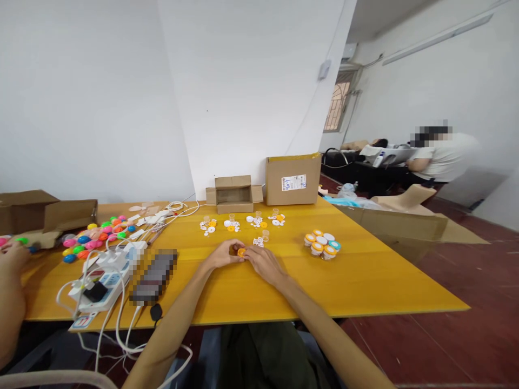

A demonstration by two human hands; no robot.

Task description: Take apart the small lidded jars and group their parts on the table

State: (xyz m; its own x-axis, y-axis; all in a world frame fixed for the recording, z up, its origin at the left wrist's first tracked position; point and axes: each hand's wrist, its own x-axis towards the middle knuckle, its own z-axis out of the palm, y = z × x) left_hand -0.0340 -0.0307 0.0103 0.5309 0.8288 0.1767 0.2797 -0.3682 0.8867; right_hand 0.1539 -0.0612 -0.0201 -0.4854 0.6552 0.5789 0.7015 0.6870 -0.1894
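Observation:
At the middle of the table, a small round orange cap (241, 252) sits between my two hands. My left hand (224, 255) curls thumb and fingers around its left side. From the right, the fingers of my right hand (263, 262) press on the same piece and partly hide it. Just beyond my right hand lie white perforated discs (258, 242) beside a small clear cup (265, 235). Farther back are several little groups of parts, including an orange ring (231, 228), a white disc (211, 229) and clear cups.
Clear containers with orange, white and blue lids (323, 245) cluster at right. An open small carton (234, 194) and a larger box (293, 181) stand behind. Left are a power strip (111, 281), phone (154, 275), cables, colourful balls (91, 243) and another person's hand (14, 256).

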